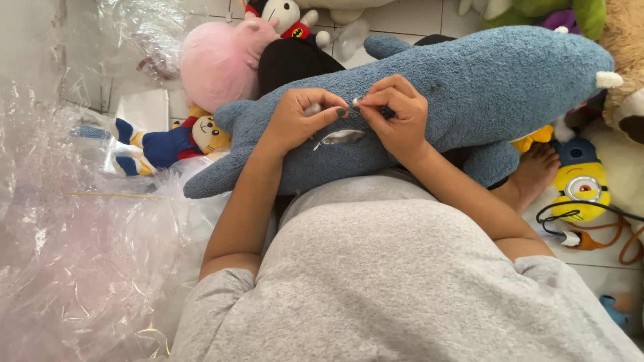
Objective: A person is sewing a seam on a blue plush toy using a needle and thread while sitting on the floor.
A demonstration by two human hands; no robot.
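1. One blue plush shark (469,87), lying across the lap.
2. Left hand (298,121) and right hand (396,114), both pinched shut on the shark's fabric beside one open seam (341,137).
3. One pink plush (218,60), one yellow goggled plush (580,184) nearby.
4. Crumpled clear plastic wrap (74,255), far left.

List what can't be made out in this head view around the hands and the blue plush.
- Whatever the right hand pinches: too small, hidden by its fingers.
- The white tuft under the left hand: mostly covered by the hand.
- The opening in the blue plush toy: its inside is not visible.
- Green plush: cut off by the top edge.
- Floor at left: veiled by clear plastic wrap.
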